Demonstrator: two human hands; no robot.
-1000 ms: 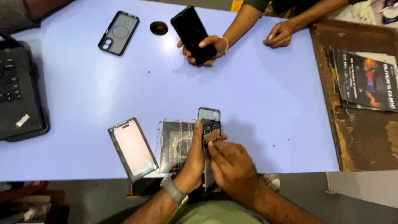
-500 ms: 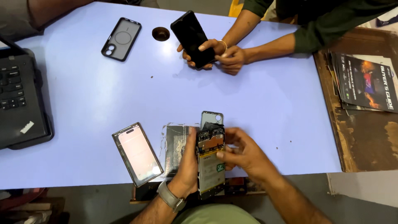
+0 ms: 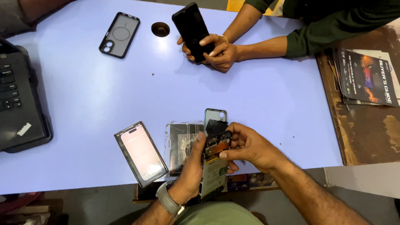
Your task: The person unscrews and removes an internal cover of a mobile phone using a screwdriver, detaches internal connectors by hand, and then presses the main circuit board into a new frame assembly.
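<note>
While a pale lilac table (image 3: 125,96) fills most of the view, a black laptop (image 3: 18,108) lies at its nine o'clock edge, a dark phone case (image 3: 119,35) at eleven o'clock, and just right of that a small round brown disc (image 3: 160,29). At about seven o'clock a detached screen panel (image 3: 141,153) lies face up with a pinkish face, just beside a dark rectangular sheet (image 3: 183,143). Near six o'clock the left hand (image 3: 192,166), a watch on its wrist, clasps the left edge of an opened phone (image 3: 214,164) with its circuit board and battery showing; the right hand (image 3: 250,146) pinches its top right, both hands clamped on it above the table's near edge. A back cover (image 3: 215,116) lies flat just beyond. At twelve o'clock another person's hands (image 3: 216,51) meet around a black phone (image 3: 191,26). At three o'clock magazines (image 3: 366,77) rest on a worn wooden surface (image 3: 362,137). Compared with half a second ago, the opened phone sits tilted slightly more, and the right hand has closed in tighter on its upper part.
</note>
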